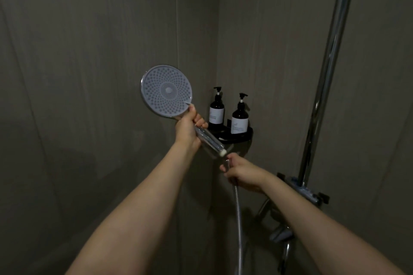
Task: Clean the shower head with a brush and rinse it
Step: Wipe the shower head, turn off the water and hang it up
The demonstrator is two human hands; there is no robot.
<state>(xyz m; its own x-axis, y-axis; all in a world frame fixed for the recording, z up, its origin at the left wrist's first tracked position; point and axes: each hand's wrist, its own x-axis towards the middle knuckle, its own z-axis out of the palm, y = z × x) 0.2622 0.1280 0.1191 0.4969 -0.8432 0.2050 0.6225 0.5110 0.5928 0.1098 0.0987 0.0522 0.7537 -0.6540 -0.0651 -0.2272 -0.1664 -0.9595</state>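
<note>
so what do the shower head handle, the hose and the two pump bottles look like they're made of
Shower head handle: clear plastic, apparently; you see through it below the left hand.
Hose, pinched by the right hand: shiny ribbed metal.
Pump bottles: dark glossy glass or plastic, can't tell which, pale labels.

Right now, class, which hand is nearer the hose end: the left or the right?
Right. The right hand pinches the hose at its end, just below the shower head handle. The left hand grips that handle higher up, apart from the hose.

Clear plastic shower head (166, 91), glossy chrome hose (238, 219), matt grey wall (89, 51)
</note>
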